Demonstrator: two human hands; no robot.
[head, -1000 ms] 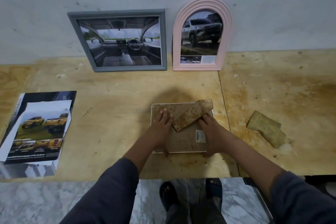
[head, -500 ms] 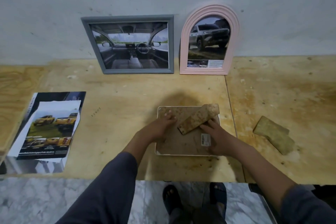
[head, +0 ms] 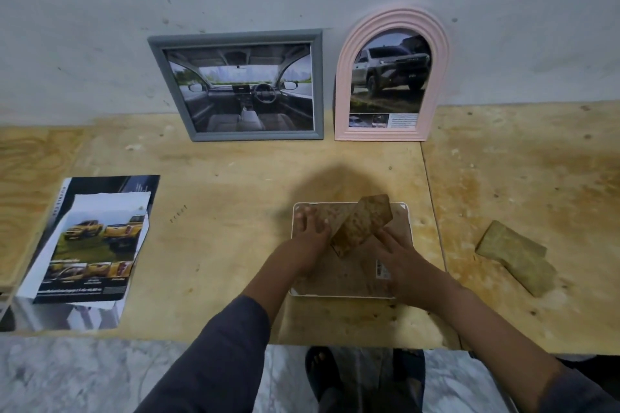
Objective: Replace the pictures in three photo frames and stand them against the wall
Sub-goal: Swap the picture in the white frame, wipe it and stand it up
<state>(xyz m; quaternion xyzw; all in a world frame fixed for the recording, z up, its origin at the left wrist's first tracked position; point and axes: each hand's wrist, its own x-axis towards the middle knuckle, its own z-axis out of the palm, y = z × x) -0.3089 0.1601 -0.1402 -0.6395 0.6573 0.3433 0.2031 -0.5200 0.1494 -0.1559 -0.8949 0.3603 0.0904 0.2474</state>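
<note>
A white-edged photo frame (head: pixel 405 211) lies face down on the plywood table, its brown backing board (head: pixel 355 273) up. The board's brown stand flap (head: pixel 362 225) tilts up across it. My left hand (head: pixel 310 235) presses flat on the backing's upper left, fingers spread. My right hand (head: pixel 401 261) rests on the backing just right of the flap, fingertips at the flap's edge. A grey frame (head: pixel 241 85) with a car-interior picture and a pink arched frame (head: pixel 391 77) with a truck picture lean on the wall behind.
A car brochure with loose cut pages (head: pixel 94 238) lies at the table's left, partly over the front edge. A loose brown stand piece (head: pixel 515 256) lies at the right. A seam (head: pixel 432 204) runs down the plywood. Feet in sandals (head: pixel 323 375) stand below the table edge.
The view has shifted, so everything sits lower and more to the right. My left hand moved up the backing and flattened. My right hand stayed by the flap.
</note>
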